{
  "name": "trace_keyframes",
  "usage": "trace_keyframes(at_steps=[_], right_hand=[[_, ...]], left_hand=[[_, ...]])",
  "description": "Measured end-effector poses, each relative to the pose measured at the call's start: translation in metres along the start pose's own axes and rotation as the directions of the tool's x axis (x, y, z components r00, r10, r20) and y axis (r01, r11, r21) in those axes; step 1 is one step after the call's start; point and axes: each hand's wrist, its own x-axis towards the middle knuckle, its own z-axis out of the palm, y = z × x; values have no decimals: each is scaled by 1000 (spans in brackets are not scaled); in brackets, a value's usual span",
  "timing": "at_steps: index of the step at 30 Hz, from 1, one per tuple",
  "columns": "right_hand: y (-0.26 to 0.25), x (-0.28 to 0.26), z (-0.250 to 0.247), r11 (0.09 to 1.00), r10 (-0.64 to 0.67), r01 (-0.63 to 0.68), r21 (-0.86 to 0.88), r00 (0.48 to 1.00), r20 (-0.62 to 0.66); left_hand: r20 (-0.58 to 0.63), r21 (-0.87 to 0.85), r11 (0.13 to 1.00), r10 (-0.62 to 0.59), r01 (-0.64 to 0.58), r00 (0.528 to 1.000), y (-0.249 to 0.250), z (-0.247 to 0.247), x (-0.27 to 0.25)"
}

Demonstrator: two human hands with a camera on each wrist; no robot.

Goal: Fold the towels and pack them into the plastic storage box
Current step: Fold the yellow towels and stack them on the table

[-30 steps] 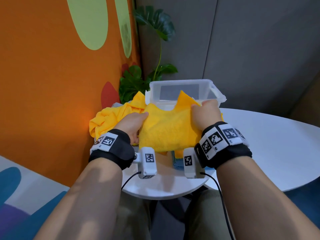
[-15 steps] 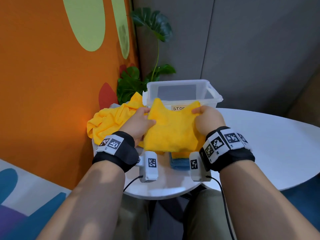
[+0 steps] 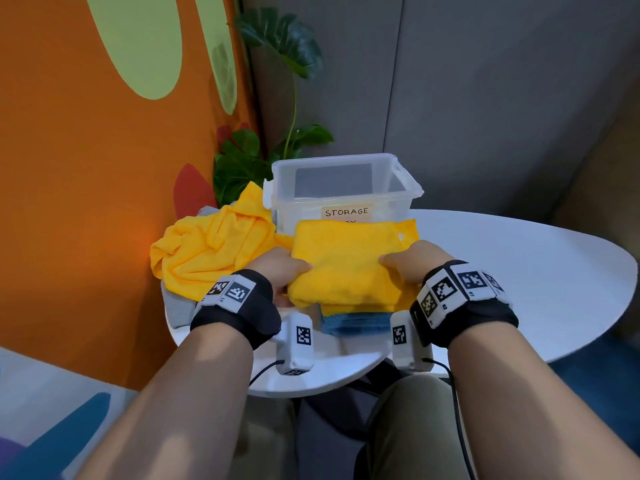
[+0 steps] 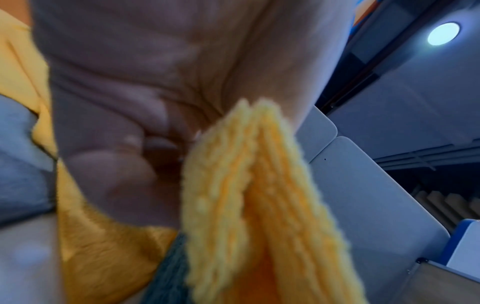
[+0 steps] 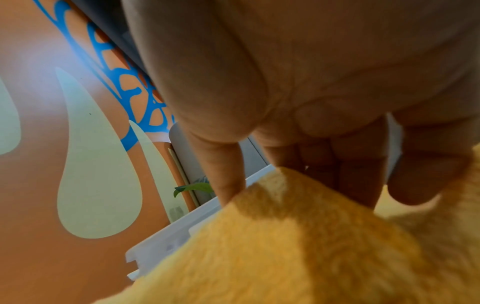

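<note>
A folded yellow towel lies on a blue folded towel near the table's front edge. My left hand pinches its left edge; the left wrist view shows the doubled yellow towel edge caught between thumb and curled fingers. My right hand grips its right side, with the fingers curled down over the yellow towel. Just behind the towel stands the clear plastic storage box, labelled STORAGE, with nothing inside that I can see.
A crumpled yellow towel lies to the left over a grey cloth at the round white table's left edge. An orange wall is close on the left. A leafy plant stands behind the box.
Both hands have brought the raised far half of the yellow towel down and toward me. The towel now lies folded flat, and the box label shows.
</note>
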Motion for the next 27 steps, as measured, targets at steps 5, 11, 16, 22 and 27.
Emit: trace_keyframes(at_steps=[5,11,16,22,27], right_hand=[[0,0,-1,997,-63,66,46,997,-52],[10,7,4,989,-24,19,-147,999,-36],[16,10,10,979,6,-16,-202,999,-47],[13,8,14,993,-50,60,97,994,-97],[12,13,7,954,-178,231,190,949,-262]], left_hand=[[-34,107,992,67,-63,997,6,2,-1],[-35,358,932,69,-52,997,-1,4,3],[-8,407,911,76,-66,997,-6,7,5],[-43,334,930,175,-151,984,-3,6,12],[-109,244,919,345,-311,932,14,13,5]])
